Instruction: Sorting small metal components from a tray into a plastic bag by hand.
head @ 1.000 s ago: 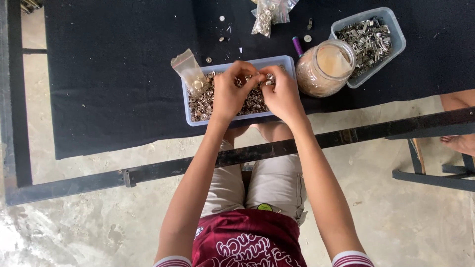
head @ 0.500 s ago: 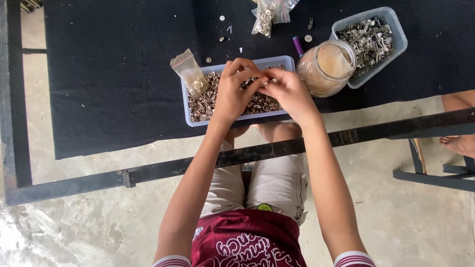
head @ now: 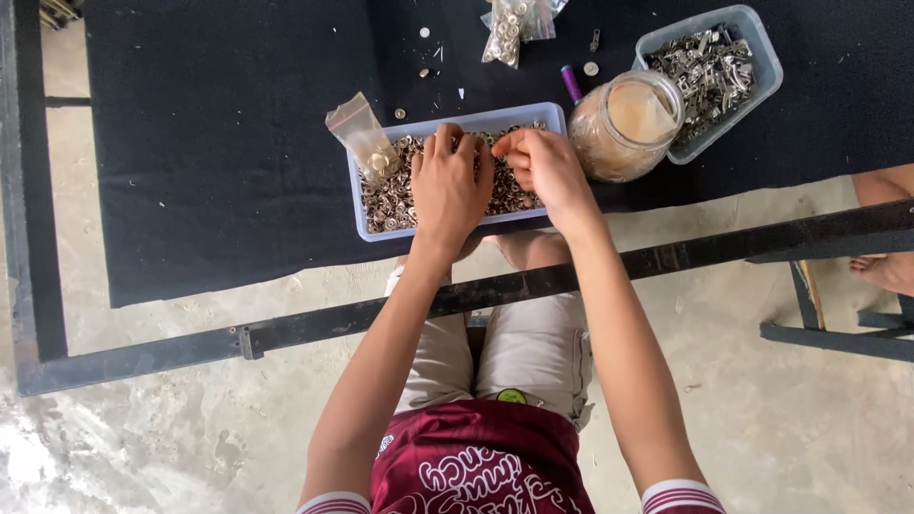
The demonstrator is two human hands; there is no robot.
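Two hands work over a pale blue tray (head: pixel 360 205) of small metal rings (head: pixel 395 186) on the black-covered bench (head: pixel 219 143). The left hand (head: pixel 449 188) lies flat on the rings, grip released. The right hand (head: pixel 545 171) pinches at the rings beside it; what its grip holds cannot be told. Right of the tray stands a clear jar (head: pixel 624 128), and farther right a second tray (head: pixel 752 57) of metal parts.
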